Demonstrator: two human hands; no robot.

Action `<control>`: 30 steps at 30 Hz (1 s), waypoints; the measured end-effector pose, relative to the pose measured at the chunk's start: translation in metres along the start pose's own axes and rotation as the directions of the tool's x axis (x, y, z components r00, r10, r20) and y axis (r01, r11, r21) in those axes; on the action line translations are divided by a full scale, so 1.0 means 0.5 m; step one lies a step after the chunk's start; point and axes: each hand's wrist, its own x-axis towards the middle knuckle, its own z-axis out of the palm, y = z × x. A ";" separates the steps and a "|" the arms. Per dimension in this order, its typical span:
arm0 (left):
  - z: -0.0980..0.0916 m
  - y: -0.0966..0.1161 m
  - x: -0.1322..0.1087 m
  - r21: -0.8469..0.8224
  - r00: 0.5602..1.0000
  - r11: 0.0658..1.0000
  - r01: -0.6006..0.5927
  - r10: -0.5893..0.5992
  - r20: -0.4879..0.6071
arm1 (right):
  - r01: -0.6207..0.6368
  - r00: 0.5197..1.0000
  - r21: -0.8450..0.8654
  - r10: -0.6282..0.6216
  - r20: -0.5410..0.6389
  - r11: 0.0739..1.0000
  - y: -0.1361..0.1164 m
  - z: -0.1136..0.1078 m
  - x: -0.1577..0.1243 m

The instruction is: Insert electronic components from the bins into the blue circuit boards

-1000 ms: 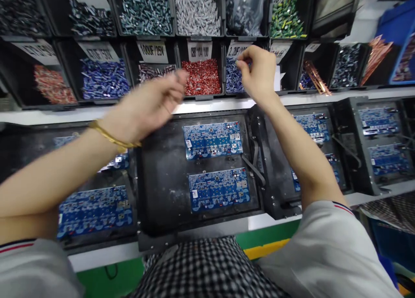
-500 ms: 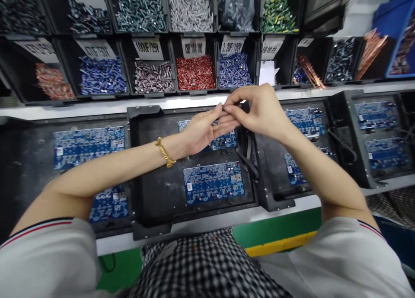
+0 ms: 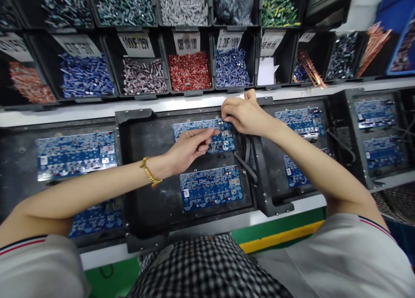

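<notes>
A: Where is the workpiece?

B: The upper circuit board lies in the black tray, at the centre of the frame. The lower circuit board lies below it in the same tray, apart from both hands.

A: State the condition of the right hand.

B: The right hand is right of centre, fingertips pinched together at the upper right part of the upper circuit board. Any item between them is hidden; a grip cannot be confirmed.

A: And the left hand?

B: The left hand is over the left part of the same board, fingers half-curled, thumb above them. Whether it encloses anything cannot be told.

A: Which step is in hand?

B: In my judgement, fingertip work at that board's upper right, probably seating a small component. Red components and blue components fill bins at upper centre.

A: What does the next move call for?

B: Presumably accurate alignment, light pressure, and left fingers clear of the right fingertips.
</notes>
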 end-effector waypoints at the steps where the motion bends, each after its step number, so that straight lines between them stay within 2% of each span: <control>1: 0.001 0.002 -0.001 -0.011 1.000 1.000 0.000 0.000 -0.001 | -0.002 1.000 -0.008 0.002 0.000 1.000 -0.001 0.000 0.000; 5: 0.003 0.006 -0.004 -0.047 1.000 0.999 0.010 -0.011 -0.018 | -0.010 1.000 -0.036 0.010 0.002 0.999 -0.002 0.003 0.001; 11: -0.003 0.000 0.004 -0.010 1.000 1.000 0.002 -0.002 -0.018 | 0.019 1.000 -0.005 -0.019 0.023 1.000 0.001 -0.004 0.002; 18: 0.001 0.003 0.006 0.007 0.999 0.999 0.040 -0.040 -0.016 | -0.005 1.000 0.030 0.005 -0.005 1.000 0.006 0.004 0.003; 20: 0.004 0.001 0.004 0.015 0.998 0.998 0.058 -0.058 -0.024 | -0.057 0.997 0.062 0.060 -0.040 0.996 -0.008 0.003 -0.006; 23: 0.012 -0.005 -0.001 0.011 0.998 0.998 0.061 -0.061 -0.032 | -0.162 0.975 0.191 0.187 -0.120 0.968 -0.057 -0.009 -0.029; 26: 0.030 -0.009 -0.010 0.007 1.000 1.000 0.030 -0.030 0.004 | -0.170 0.965 0.325 0.225 -0.137 0.930 -0.118 -0.030 -0.061; 28: 0.042 -0.014 -0.023 0.010 0.999 1.000 0.022 -0.022 0.041 | -0.168 0.961 0.310 0.226 -0.161 0.936 -0.146 -0.038 -0.087; 30: 0.047 -0.025 -0.042 0.010 0.996 0.998 0.067 -0.067 0.065 | -0.174 0.958 0.237 0.219 -0.183 0.956 -0.159 -0.035 -0.117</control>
